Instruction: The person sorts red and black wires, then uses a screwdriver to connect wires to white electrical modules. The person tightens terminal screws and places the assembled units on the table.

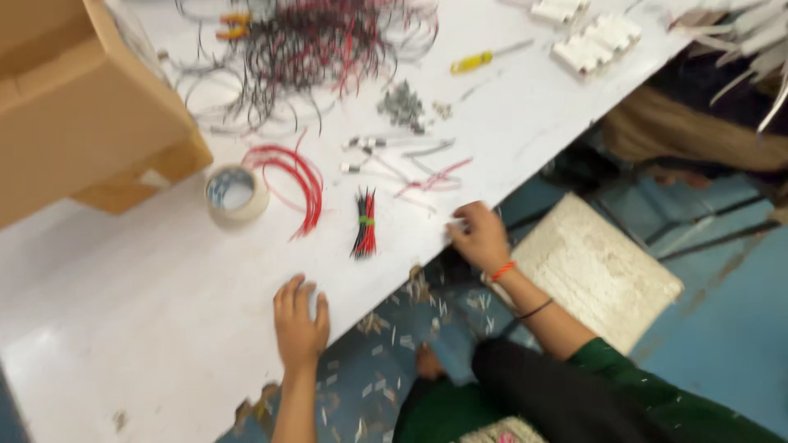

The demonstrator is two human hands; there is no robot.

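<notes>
Left hand (299, 321) lies flat, fingers together, on the white table (123, 328) edge. Right hand (478, 236) curls at that edge, right of the wire bundle (364, 223); its grip is unclear.

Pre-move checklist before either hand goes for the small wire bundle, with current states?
1. Left hand free: ok, flat on the white table, holding nothing.
2. Right hand free: cannot tell, curled at the table edge, blurred.
3. Tied red-and-black wire bundle unobstructed: ok, lies between the hands.
4. Red wire loop apart from bundle: ok.
5. Tape roll out of the way: ok, left of the loop.
</notes>
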